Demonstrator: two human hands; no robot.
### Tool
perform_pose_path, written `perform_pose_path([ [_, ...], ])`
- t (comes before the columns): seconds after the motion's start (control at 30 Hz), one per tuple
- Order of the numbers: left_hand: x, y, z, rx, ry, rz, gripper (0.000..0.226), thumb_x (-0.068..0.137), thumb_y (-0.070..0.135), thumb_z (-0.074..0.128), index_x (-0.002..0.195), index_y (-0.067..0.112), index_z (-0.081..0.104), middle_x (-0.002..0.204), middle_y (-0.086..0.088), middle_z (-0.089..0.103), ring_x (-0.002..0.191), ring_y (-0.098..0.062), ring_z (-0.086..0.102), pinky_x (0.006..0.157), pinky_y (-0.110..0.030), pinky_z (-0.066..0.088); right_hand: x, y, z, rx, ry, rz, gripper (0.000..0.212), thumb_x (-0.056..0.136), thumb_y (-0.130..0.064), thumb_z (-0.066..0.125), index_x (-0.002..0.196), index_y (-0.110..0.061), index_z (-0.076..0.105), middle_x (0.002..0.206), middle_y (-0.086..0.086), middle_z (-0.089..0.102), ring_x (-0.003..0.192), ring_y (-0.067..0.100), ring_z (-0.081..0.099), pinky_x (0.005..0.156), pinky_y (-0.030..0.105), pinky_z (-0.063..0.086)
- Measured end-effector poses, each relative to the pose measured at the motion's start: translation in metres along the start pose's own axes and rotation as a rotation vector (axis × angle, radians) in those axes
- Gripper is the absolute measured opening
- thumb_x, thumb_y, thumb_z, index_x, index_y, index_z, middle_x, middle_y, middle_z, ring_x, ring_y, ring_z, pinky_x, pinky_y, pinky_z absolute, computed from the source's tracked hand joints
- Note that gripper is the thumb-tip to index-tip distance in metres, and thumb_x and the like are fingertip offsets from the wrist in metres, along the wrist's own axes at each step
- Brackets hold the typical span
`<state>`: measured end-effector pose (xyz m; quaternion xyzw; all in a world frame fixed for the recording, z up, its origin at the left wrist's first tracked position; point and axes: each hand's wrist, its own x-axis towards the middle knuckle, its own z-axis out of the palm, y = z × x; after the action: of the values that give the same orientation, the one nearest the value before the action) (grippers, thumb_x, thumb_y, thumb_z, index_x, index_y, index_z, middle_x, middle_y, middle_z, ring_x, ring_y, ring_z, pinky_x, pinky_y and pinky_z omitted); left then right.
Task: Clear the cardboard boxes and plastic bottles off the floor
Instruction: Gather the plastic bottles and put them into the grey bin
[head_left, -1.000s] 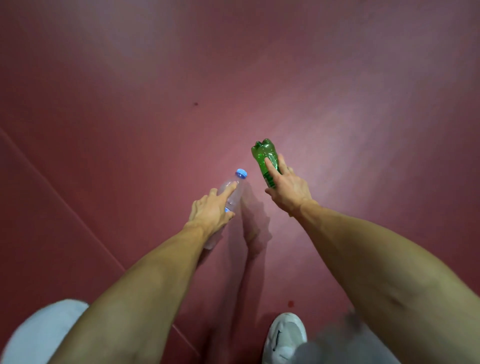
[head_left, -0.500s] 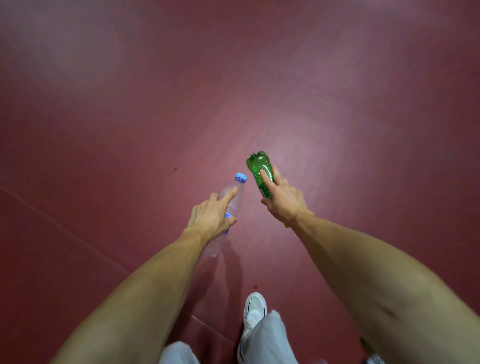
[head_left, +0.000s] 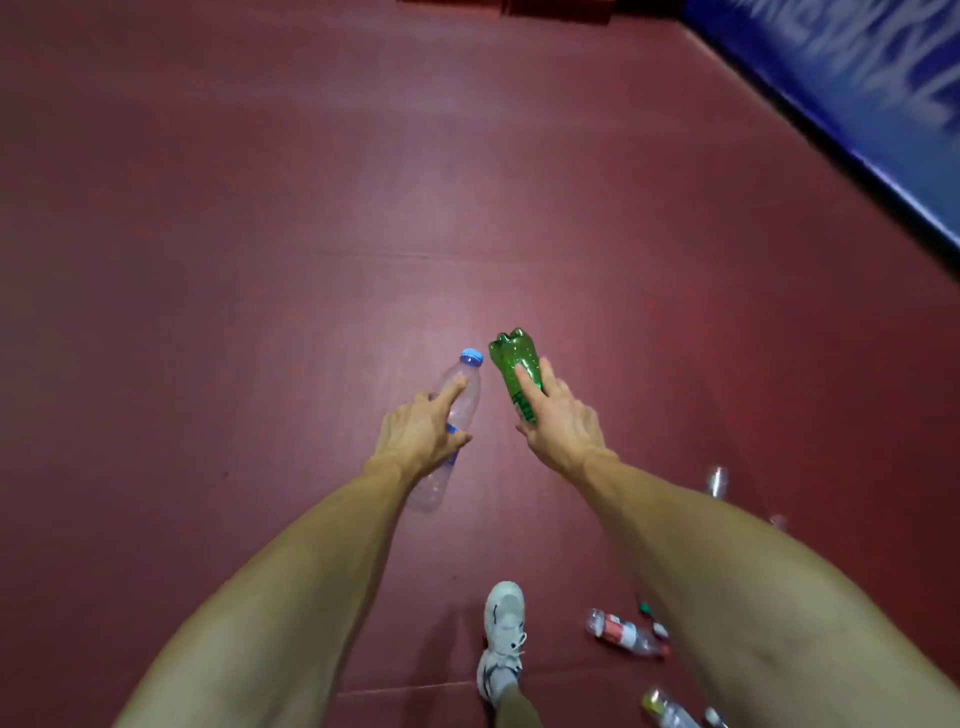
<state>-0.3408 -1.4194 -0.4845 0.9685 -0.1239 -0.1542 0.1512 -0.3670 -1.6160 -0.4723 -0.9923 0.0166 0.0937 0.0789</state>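
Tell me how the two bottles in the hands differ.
The clear bottle, in the left hand, is colourless; the green bottle, in the right hand, is tinted green. The clear bottle points its blue cap forward; the green bottle points its lobed base forward, neck hidden. Both are plastic, held off the floor.

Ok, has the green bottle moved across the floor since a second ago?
Yes. The right hand carried the green bottle forward: the dark floor speck, earlier beyond it, now lies nearer the person, to the left.
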Motion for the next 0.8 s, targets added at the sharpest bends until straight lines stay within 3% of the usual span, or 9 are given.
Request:
perform_pose_path([
  [0.4,-0.073,0.278,0.042,0.18,-0.068,0.6,0.073,0.094,0.052,0.059,0.155,0.043,0.02,0.135,-0.008,0.051,0.108,-0.034,0.062,0.086,-0.037,0.048,-0.247,0.202,-0.047,-0.005,0.12,0.543,0.079,0.1,-0.033,0.057,0.16,-0.033,0.006,0.168,0.002,-0.004,0.147,0.028,0.022,0.096,0.045,0.048],
  [0.8,-0.209,0.61,0.182,0.262,-0.167,1.013,0.075,0.094,0.055,0.058,0.156,0.045,0.016,0.144,-0.011,0.047,0.107,-0.035,0.064,0.088,-0.041,0.051,-0.545,0.442,-0.056,0.07,0.144,0.975,0.077,0.101,-0.033,0.056,0.16,-0.033,0.006,0.168,0.002,-0.003,0.147,0.027,0.027,0.099,0.044,0.047],
])
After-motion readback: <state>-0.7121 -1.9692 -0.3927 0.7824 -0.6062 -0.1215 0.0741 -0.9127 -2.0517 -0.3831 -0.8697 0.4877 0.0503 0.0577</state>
